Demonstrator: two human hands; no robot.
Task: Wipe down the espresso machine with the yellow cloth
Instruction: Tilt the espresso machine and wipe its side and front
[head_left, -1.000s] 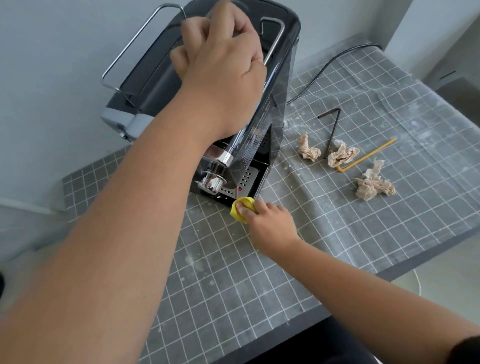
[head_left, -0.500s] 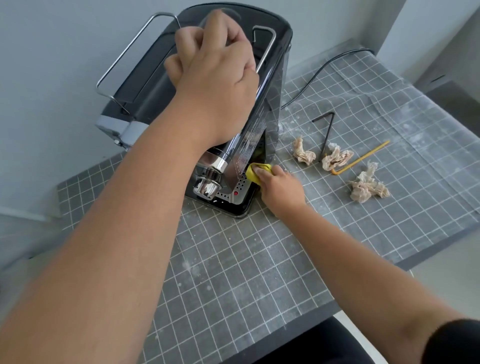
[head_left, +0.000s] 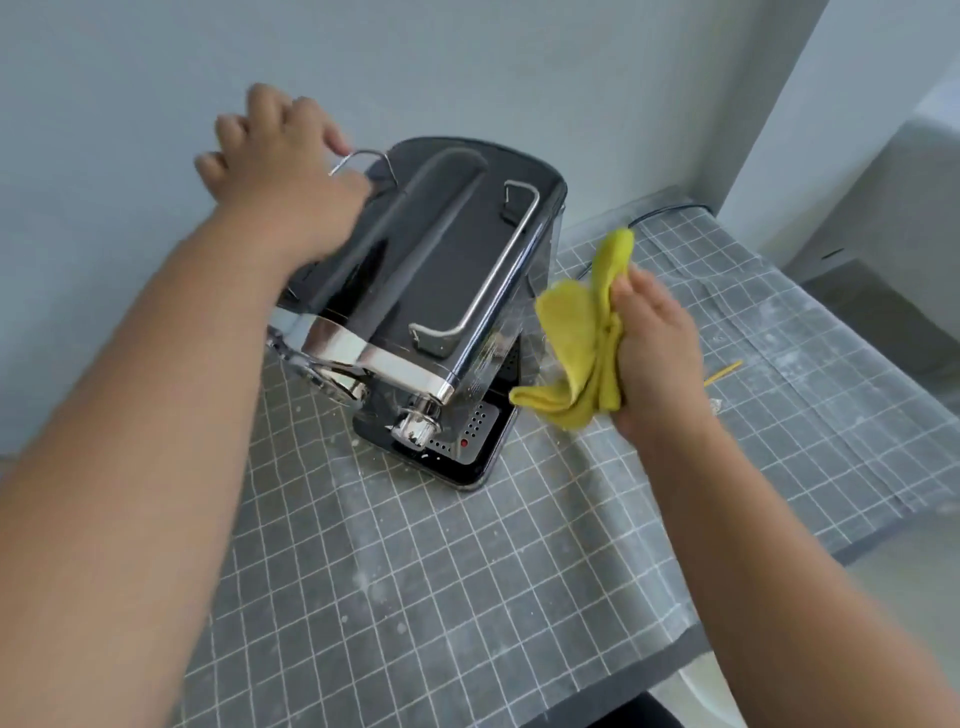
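The black and chrome espresso machine stands on the grey gridded mat, its drip tray facing me. My left hand lies over the machine's top left rear, fingers spread, the thumb by the wire rail. My right hand grips the yellow cloth just right of the machine's chrome side. The cloth hangs loose and unfolded, its lower corner above the drip tray's right edge. Whether the cloth touches the side panel is unclear.
A black power cable runs off behind the machine toward the wall. A thin yellow stick lies on the mat past my right hand. White dust specks cover the mat. The table's front edge runs at lower right.
My right hand rose from the drip tray's base to the machine's right side, and the balled cloth opened out. My left hand shifted from the top front to the rear left rail.
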